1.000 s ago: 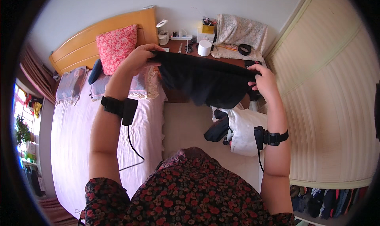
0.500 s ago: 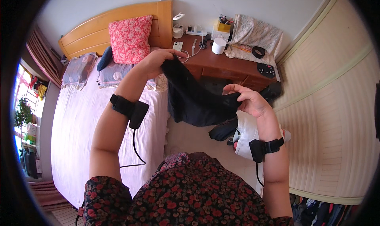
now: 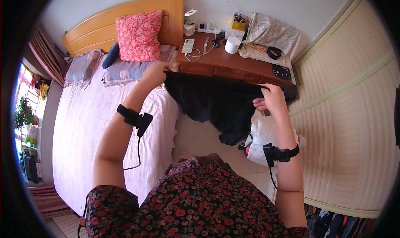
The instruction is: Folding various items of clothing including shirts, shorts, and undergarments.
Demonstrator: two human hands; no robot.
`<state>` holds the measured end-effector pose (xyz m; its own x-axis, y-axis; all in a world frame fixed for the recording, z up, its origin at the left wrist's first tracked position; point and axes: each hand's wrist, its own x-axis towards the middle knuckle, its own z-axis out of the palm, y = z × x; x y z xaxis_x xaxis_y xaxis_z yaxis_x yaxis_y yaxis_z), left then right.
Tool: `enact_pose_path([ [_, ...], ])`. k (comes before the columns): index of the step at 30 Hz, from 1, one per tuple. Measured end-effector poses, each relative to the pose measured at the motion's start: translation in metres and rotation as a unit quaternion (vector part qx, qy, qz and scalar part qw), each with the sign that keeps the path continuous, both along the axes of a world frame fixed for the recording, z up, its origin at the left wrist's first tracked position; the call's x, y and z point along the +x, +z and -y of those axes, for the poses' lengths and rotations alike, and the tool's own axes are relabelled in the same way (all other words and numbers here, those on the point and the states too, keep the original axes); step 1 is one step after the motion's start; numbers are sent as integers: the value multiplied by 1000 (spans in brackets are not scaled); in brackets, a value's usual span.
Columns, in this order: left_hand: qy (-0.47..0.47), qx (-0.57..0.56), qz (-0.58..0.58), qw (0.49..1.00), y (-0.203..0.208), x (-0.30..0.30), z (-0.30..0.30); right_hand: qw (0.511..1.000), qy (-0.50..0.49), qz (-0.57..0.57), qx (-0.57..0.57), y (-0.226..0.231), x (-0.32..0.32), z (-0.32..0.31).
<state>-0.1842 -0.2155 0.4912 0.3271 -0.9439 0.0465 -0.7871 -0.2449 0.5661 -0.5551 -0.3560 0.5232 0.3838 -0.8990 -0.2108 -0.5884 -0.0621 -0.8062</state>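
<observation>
A black garment (image 3: 212, 100) hangs stretched between my two hands, its upper edge nearly straight and its lower part loose over the floor. Its kind is not clear from its shape. My left hand (image 3: 156, 74) pinches the upper left corner, beside the bed's edge. At the upper right corner, my right hand (image 3: 271, 98) grips the cloth between thumb and finger, with its other fingers curled loosely below. Each forearm wears a black strap with a small box and a cable.
To the left stands a bed (image 3: 104, 134) with a pink sheet and a red floral cushion (image 3: 139, 36). A brown desk (image 3: 237, 65) behind the garment bears a phone, a white cylinder and a lamp. A white bag (image 3: 262, 142) lies below my right hand, near the pale wardrobe doors (image 3: 346, 125).
The garment went from a sagging bunch to a spread sheet with a taut upper edge. My left hand lowered and moved left; my right hand rose slightly and shifted right.
</observation>
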Motion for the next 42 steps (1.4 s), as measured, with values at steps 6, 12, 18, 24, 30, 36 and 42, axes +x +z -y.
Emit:
enact_pose_path([
  [6, 67, 130, -145, 979, 17, -9, -3, 997, -43, 59, 26, 1, -6, -1],
  [12, 4, 111, -439, 891, 36, -16, -17, 995, 47, 81, 34, -1, -18, 10],
  [18, -24, -20, -616, 787, 40, -15, -22, 966, 162, 139, 143, 4, -26, 6],
  [24, -237, -20, -621, 747, 39, 4, -24, 955, 245, 84, 145, 22, -21, -14],
  [30, -114, 9, -540, 834, 47, 3, -35, 922, 281, 166, 206, 1, -33, -6],
  [36, -98, -15, -389, 916, 51, -9, -40, 948, 302, 95, -19, 3, -21, -21],
  [42, -46, -137, -393, 908, 49, -5, -46, 903, 349, -6, -250, 56, -8, -63],
])
